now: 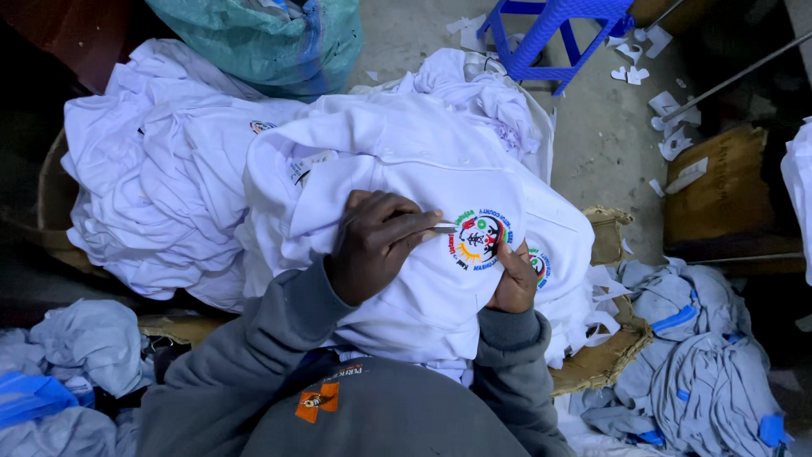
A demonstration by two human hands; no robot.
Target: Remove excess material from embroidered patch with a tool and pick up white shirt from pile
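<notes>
A: Trimming, by the look of it. Left hand [372, 245] is pinched around a small metal tool [444, 228], tip right at the edge of the round embroidered badge [480, 239] on the white garment [406, 161], centre of frame.

B: Right hand?

A: Right hand [514, 279] is clenched on the fabric just right of the badge, pulling it taut over the lap. I'd judge the step as cleaning up around the badge; can't tell if the tool is snips or tweezers.

B: What does the next move call for?

A: My guess: a steady tip kept close to the stitching without nicking the cloth, and the fabric kept tight.

B: Containers?

A: 1 teal sack [271, 34] at the upper left, bulging, contents hidden. A cardboard box [719, 195] at the right; can't see inside. Woven matting [605, 360] under the heap, lower right.

B: Rest?

A: Pile of white garments [161, 169] at the left, grey-blue clothes [702, 372] lower right, blue plastic stool [550, 34] at the top, paper scraps [668, 127] on the floor.
</notes>
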